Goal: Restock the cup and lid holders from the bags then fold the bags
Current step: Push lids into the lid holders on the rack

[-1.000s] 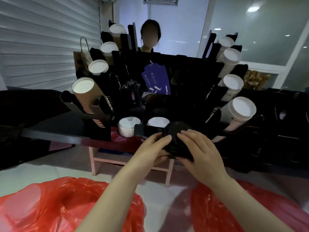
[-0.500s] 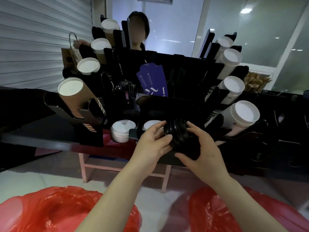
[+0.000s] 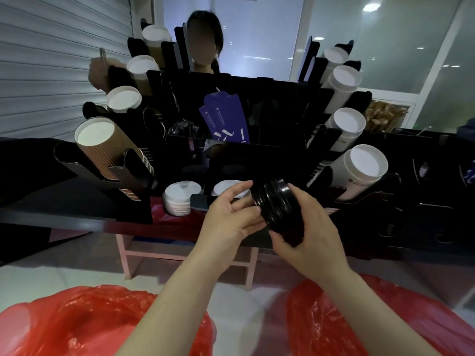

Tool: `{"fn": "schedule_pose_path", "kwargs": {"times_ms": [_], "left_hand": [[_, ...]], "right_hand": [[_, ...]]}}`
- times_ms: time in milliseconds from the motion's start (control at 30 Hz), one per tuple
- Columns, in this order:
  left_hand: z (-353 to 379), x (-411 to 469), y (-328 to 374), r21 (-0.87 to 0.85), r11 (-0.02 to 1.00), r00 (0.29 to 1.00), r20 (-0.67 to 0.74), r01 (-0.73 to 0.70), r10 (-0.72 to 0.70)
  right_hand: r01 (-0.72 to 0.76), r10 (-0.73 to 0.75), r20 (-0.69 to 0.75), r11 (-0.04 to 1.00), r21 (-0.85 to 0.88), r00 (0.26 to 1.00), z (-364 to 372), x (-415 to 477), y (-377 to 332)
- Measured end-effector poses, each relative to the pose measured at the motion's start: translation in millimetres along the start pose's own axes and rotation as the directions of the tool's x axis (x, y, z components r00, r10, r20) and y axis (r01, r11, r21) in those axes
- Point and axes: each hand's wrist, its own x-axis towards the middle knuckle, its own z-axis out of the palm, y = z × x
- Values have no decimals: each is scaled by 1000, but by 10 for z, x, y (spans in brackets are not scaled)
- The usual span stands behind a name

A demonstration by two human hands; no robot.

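- While the right hand curls round a stack of black lids, gripping it from below and behind, the left hand lies against the stack's left end with its fingers fairly straight and the thumb raised.
- The stack is tilted on its side, held in the air just in front of the lower middle slot of the black cup and lid holder.
- Two stacks of white lids sit low in the holder, one at the left and the other partly hidden behind the left hand.
- Brown ribbed cups lean out of the holder's left wing and white cups out of its right wing; blue paper sleeves stand in the centre.
- The holder rests on a dark surface with a red cloth edge, carried on a pink frame.
- Two red plastic bags lie on the pale floor in the foreground, one at the left and one at the right.
- A grey roller shutter closes the left side of the room, and a glass wall reflecting ceiling lights fills the right.
- Another person stands behind the holder.
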Motion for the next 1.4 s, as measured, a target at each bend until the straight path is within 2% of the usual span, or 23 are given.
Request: {"fn": "schedule_pose_path", "kwargs": {"times_ms": [100,233,433,567,667,733,800,900,967,1033,1100,1133,1167,1233,1400], "left_hand": [[15,-22,0,-37,999,1000,-28,9,-10],[36,-40,-27,88,996,996,-83,-33,41],[88,-35,-18,150,987,989,-126,-54,73],[162,0,49,139,987,990,-105,-76,91],[215,55,117,94,993,996,-51,-69,73],[211,108,152,89,994,998,-22,-56,58],[156,185,189,165,982,993,-54,-91,101],[-41,367,235,311,936,950,-205,-164,235],[-196,487,243,527,831,921,-208,-179,331],[-307,578,190,781,611,936,-107,-130,335],[-341,606,51,967,243,969,18,-80,247],[-346,606,-30,995,53,969,75,-90,234],[-354,601,-94,992,-73,961,119,-104,248],[-365,604,-139,983,-146,950,145,-108,277],[-390,608,-117,976,-172,953,175,-135,248]], "right_hand": [[-28,25,52,998,57,998,-22,-19,1],[-119,102,94,972,200,990,-18,-27,-33],[-154,130,120,964,217,984,-25,-32,-96],[-32,32,17,999,-17,999,-23,2,-34],[-31,14,-134,991,-131,991,-70,75,20],[-44,15,-183,986,-158,983,-109,138,36],[-70,34,-195,981,-182,980,-121,206,19],[-99,53,-185,963,-250,981,-95,249,-36],[-89,35,-175,946,-312,984,-61,235,-72],[-54,-1,-153,934,-353,988,-3,209,-114],[-26,-22,-121,925,-380,992,54,224,-140],[-25,-19,-105,915,-402,994,74,255,-138],[-33,-6,-89,901,-432,996,91,298,-125],[-62,38,-57,854,-516,998,122,394,-81],[-33,101,57,721,-692,993,242,513,43]]}}
